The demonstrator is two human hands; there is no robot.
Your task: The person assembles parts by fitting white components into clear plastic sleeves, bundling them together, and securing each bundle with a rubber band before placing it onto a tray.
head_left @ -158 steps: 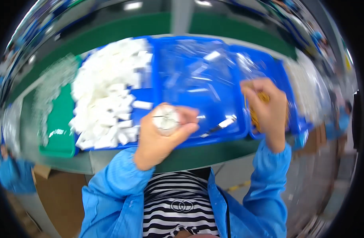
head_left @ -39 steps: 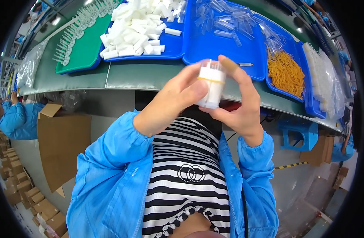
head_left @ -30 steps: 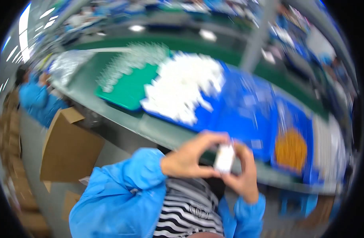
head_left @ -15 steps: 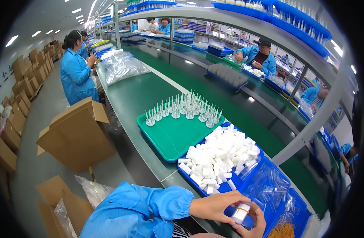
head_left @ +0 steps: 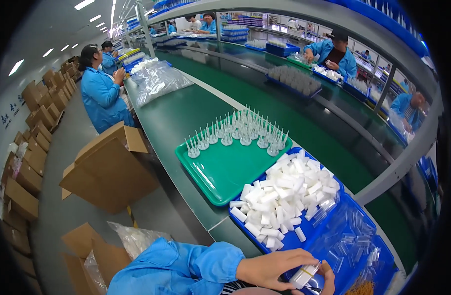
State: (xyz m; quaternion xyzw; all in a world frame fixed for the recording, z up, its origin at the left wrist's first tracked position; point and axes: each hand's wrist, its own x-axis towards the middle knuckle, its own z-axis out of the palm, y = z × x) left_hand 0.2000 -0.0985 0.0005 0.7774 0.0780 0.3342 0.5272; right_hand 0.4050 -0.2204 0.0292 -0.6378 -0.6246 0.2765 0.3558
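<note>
At the bottom edge my left hand [head_left: 274, 268] and my right hand [head_left: 327, 278] close together round a small white block [head_left: 304, 276] with a yellow rubber band about it. Clear plastic seems to lie along its sides. The left thumb and parts of the right fingers are cut off or hidden. Just beyond the hands, loose white blocks [head_left: 284, 194] are heaped in a blue tray [head_left: 337, 183]. Clear plastic pieces [head_left: 351, 241] lie in the blue tray to the right, and yellow rubber bands [head_left: 361, 284] sit at the lower right.
A green tray [head_left: 213, 179] holds rows of clear, spiked pieces [head_left: 245, 128]. Plastic bags [head_left: 159, 81] lie farther up the bench. Cardboard boxes [head_left: 109, 169] stand left of it. A slanted grey post [head_left: 397, 172] rises at the right. Several people in blue work nearby.
The view has shifted, so the bench appears farther right and lower. The banded block has turned between my fingers and now shows its side edges; both hands still hold it.
</note>
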